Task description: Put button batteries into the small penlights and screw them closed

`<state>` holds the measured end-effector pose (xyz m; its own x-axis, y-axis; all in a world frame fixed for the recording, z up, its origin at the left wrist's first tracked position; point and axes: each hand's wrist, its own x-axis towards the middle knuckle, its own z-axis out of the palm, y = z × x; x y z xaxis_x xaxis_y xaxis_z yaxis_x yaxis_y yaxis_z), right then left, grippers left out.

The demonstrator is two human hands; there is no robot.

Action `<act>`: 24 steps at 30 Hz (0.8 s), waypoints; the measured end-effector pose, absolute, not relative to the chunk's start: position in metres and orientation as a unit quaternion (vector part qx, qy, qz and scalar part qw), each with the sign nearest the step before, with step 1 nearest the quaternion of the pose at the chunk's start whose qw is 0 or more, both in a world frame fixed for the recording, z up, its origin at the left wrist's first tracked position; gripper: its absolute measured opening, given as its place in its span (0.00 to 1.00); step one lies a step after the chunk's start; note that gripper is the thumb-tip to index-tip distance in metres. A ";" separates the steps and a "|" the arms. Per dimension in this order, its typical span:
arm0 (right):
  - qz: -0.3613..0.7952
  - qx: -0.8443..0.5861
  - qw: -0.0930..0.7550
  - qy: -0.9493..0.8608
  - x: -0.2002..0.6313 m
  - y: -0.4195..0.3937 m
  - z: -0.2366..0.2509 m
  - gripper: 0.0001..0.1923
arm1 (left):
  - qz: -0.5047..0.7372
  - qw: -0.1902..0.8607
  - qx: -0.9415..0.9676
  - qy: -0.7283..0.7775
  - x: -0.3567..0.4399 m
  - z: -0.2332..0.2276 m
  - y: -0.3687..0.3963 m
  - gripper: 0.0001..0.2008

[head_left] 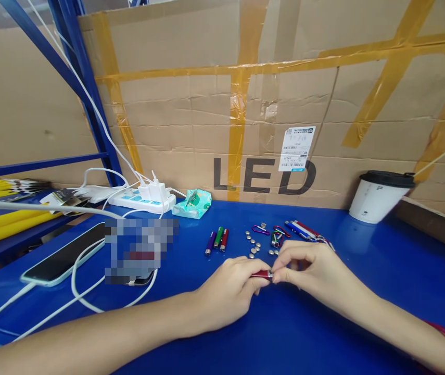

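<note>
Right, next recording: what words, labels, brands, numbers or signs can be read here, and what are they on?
"LED": large black letters on the cardboard.
White label on the cardboard: print and barcodes, too small to read.
Paper cup: small dark marks, too small to read.
Green packet: printed pattern, no legible words.
Red tube in the hands: no readable text.

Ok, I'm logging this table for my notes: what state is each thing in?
Red tube, held between both hands
Left hand, closed on the red tube
Right hand, pinching the tube's silver end
Silver discs, loose on the table
Three short tubes, lying side by side
Carabiner clips, gates too small to tell
Cup, lid on
Phone, screen dark, cable plugged in
Power strip, chargers plugged in
Cardboard, taped
</note>
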<state>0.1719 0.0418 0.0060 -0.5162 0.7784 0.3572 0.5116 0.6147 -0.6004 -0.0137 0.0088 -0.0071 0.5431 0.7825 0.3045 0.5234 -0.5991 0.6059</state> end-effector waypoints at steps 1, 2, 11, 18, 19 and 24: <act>0.235 -0.400 0.304 -0.832 0.171 0.041 0.006 0.10 | 0.283 0.216 0.852 0.383 -0.014 -0.008 0.009 0.09; 0.252 -0.416 0.302 -0.820 0.170 0.040 0.006 0.10 | 0.283 0.204 0.855 0.383 -0.014 -0.008 0.008 0.08; 0.437 -0.474 0.241 -0.725 0.167 0.040 0.007 0.16 | 0.290 0.224 0.829 0.422 -0.013 -0.005 0.002 0.05; 0.445 -0.472 0.242 -0.722 0.167 0.042 0.009 0.18 | 0.298 0.260 0.813 0.426 -0.014 -0.006 0.005 0.05; 0.442 -0.471 0.243 -0.724 0.167 0.043 0.008 0.18 | 0.297 0.258 0.813 0.430 -0.014 -0.007 0.005 0.06; 0.412 -0.465 0.258 -0.740 0.168 0.043 0.005 0.17 | 0.297 0.261 0.803 0.445 -0.013 -0.008 0.007 0.08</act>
